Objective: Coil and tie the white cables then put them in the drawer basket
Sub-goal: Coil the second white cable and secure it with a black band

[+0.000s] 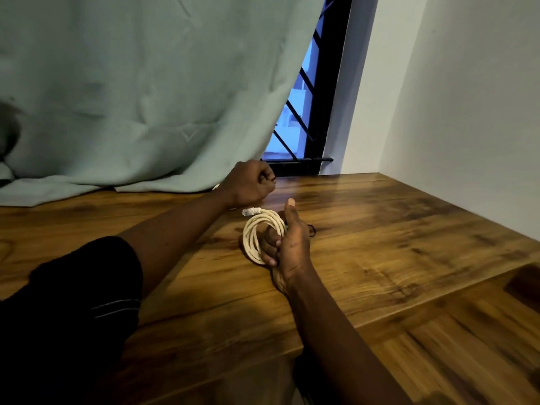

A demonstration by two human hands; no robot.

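Your right hand [292, 244] grips the white cable coil [251, 229] over the tabletop [380, 229] middle. Left hand [248, 182] is clenched near the back edge, contents unclear.

Up at 10 o'clock, a big pale green fabric curtain [131, 97] fills the back, and its hem spills onto the glossy brown wood-grain tabletop [394, 229] over at 9 o'clock. At 12 o'clock the curtain edge swings aside, and there's the window with black metal bars [309, 112], slanted bars crossing it, cold blue light behind (the only cool tone in here). Just beside it at 1 o'clock runs a plain white window reveal [356, 83], then the smooth white painted wall [467, 97] takes over 2 o'clock and meets the tabletop's far corner. Down at 4 o'clock sits a lower wood-grain surface [467, 346], the same warm brown. The room is dim, with a soft sheen on the wood.
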